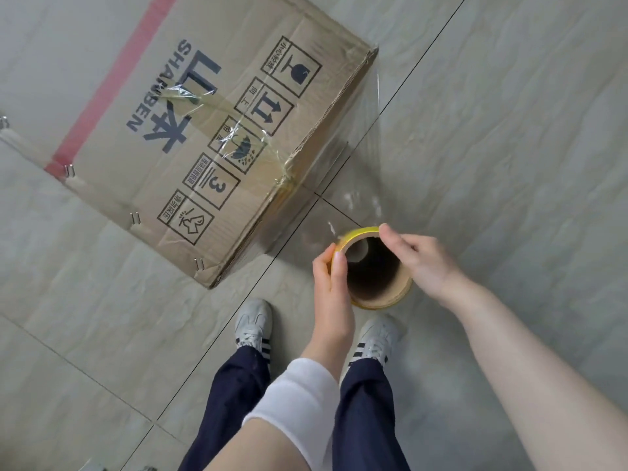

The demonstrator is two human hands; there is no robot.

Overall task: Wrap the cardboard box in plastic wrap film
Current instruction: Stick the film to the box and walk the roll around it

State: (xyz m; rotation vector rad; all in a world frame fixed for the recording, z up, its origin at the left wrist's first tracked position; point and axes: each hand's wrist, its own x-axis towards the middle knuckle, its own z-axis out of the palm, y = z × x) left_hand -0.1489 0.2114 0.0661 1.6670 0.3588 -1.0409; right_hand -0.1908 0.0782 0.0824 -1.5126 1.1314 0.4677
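the floor [509, 130] is laid with large pale grey-green tiles with a faint marbled grain. a long dark grout line [424, 59] runs on a slant from the upper right down to the lower left, and a shorter one [336, 207] meets it at a right angle. two pale sneakers with dark side stripes and white laces stand on the tiles, the left sneaker [253, 322] on that long line, the right sneaker [377, 338] just beside it. navy trousers [234, 396] fall loosely over both.

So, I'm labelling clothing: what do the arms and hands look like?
The left hand and right hand are bare, no gloves, rings or watch visible. A white fabric band wraps the left forearm; the right arm shows no sleeve.
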